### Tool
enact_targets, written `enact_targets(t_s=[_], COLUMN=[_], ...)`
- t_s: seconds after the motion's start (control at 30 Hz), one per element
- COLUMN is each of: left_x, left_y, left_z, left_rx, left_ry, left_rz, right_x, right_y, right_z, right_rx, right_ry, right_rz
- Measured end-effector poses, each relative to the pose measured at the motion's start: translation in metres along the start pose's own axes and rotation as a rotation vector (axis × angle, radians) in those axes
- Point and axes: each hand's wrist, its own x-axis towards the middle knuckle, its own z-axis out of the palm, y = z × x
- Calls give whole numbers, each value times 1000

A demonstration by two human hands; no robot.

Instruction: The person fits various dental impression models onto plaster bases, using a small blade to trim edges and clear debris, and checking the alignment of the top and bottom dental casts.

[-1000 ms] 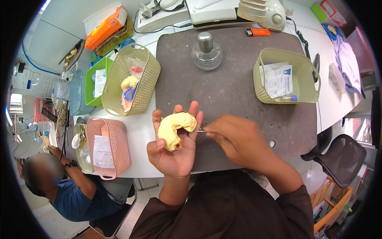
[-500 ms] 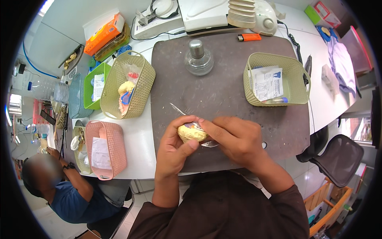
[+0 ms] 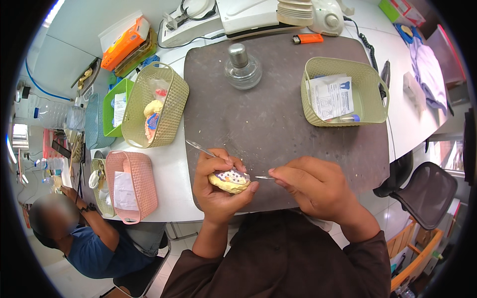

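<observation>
My left hand (image 3: 217,198) is wrapped round a yellow moulded piece (image 3: 231,187) whose upturned side shows a grey perforated metal tray (image 3: 233,176) with a bit of orange. A slim metal piece (image 3: 198,147) sticks out from that hand toward the upper left. My right hand (image 3: 313,188) pinches a thin metal tool (image 3: 263,177), its tip at or very close to the moulded piece's right end; whether they touch I cannot tell. Both hands are over the near part of the dark mat (image 3: 278,134).
A glass jar with a metal cap (image 3: 243,72), an orange lighter (image 3: 307,38) and an olive basket of papers (image 3: 345,119) sit farther back. Baskets (image 3: 139,198) line the left, white devices (image 3: 243,15) the back. A co-worker (image 3: 89,248) sits at lower left; a chair (image 3: 427,196) stands right.
The yellow piece has been turned from lying in my open left palm to perforated side up, fingers closed round it. My right hand has drawn back rightward since half a second ago.
</observation>
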Motion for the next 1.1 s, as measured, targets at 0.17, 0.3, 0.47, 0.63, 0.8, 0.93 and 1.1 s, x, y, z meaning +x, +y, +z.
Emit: enact_targets(t_s=[0.17,0.3,0.47,0.63,0.8,0.93,1.1], left_x=[-2,-3,-4,-4,-5,-3,-1], left_y=[-1,-2,-1,0,-1,-3,-1], left_z=[-4,-7,-2,1,-1,-3,-2], left_rx=[-164,-187,-251,-310,-267,-254,-261], left_ry=[10,-13,36,69,68,29,36], left_rz=[-88,-100,-136,-115,-117,-129,-149], right_x=[-1,-1,-4,-2,2,3,8], right_y=[0,-3,-4,-5,-8,1,0], right_z=[13,23,31,38,37,47,45], right_rx=[-17,21,-19,-123,-267,84,-105], right_ry=[61,72,74,115,73,23,16], right_rz=[-45,-13,-1,-56,-84,69,-14])
